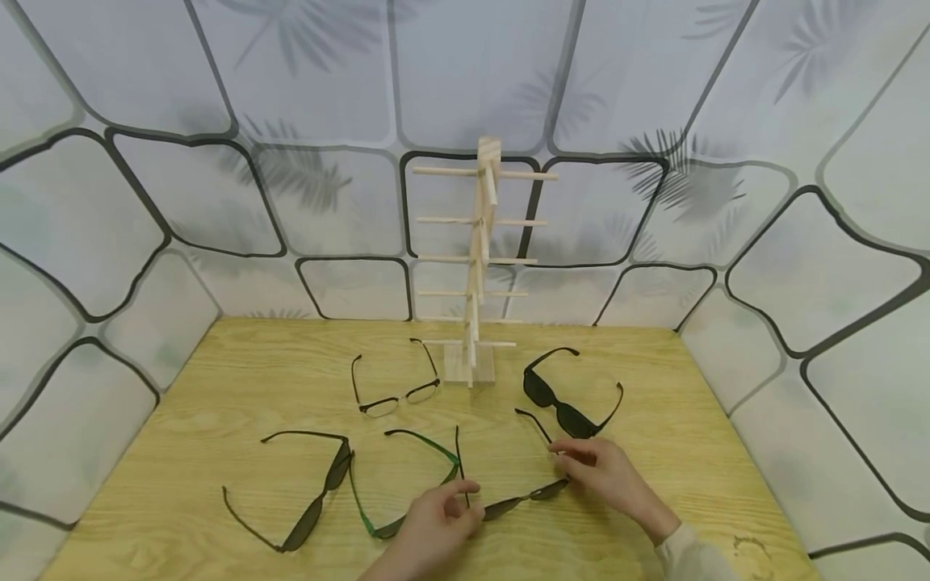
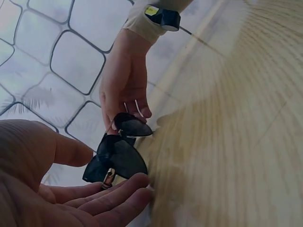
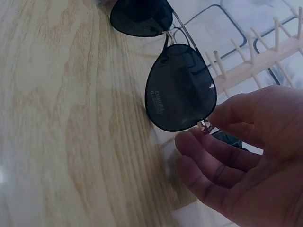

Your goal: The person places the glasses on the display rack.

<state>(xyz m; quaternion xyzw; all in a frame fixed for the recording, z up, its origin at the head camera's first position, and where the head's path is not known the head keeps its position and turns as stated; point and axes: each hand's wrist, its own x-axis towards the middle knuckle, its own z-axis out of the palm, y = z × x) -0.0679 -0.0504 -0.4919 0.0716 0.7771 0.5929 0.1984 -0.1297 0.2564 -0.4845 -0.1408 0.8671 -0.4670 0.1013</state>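
A pair of dark aviator sunglasses (image 1: 501,508) with thin metal trim is near the table's front, its temples pointing away from me. My left hand (image 1: 436,520) pinches it at the left hinge, and my right hand (image 1: 610,480) grips the right hinge between thumb and fingers. In the right wrist view, faint lettering shows on the near lens (image 3: 182,90). Green-framed sunglasses (image 1: 374,528) lie beside my left hand, which partly covers them. Beyond my right hand rest black sunglasses (image 1: 555,403), their arms spread.
Behind the glasses stands a wooden display rack (image 1: 479,266) with several rows of pegs. Clear half-rim eyeglasses (image 1: 400,399) lie left of its base. More dark sunglasses (image 1: 316,500) are at the table's left. Patterned cloth (image 1: 472,81) walls the table (image 1: 189,403) at back and sides.
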